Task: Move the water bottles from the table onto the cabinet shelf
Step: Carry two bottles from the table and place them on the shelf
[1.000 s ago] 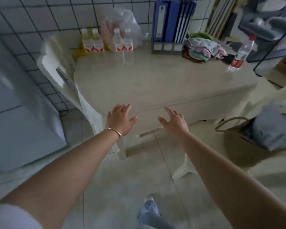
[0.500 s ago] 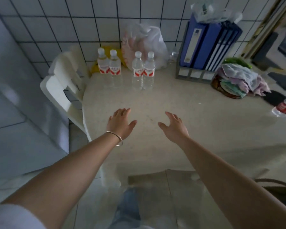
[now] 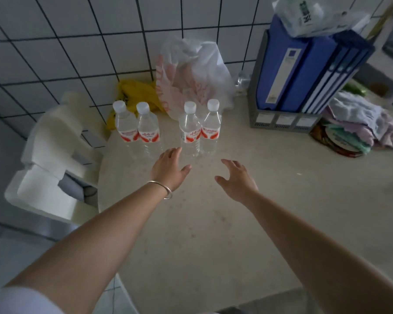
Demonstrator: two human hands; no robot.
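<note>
Red-white labelled water bottles (image 3: 168, 130), writing unreadable; left hand (image 3: 167, 167), right hand (image 3: 236, 180) spread, empty.

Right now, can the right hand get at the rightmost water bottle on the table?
Probably yes. The right hand is open and holds nothing, and bare table lies between it and the rightmost bottle. Only the neighbouring bottle stands close on that bottle's left; its near and right sides look free.
</note>
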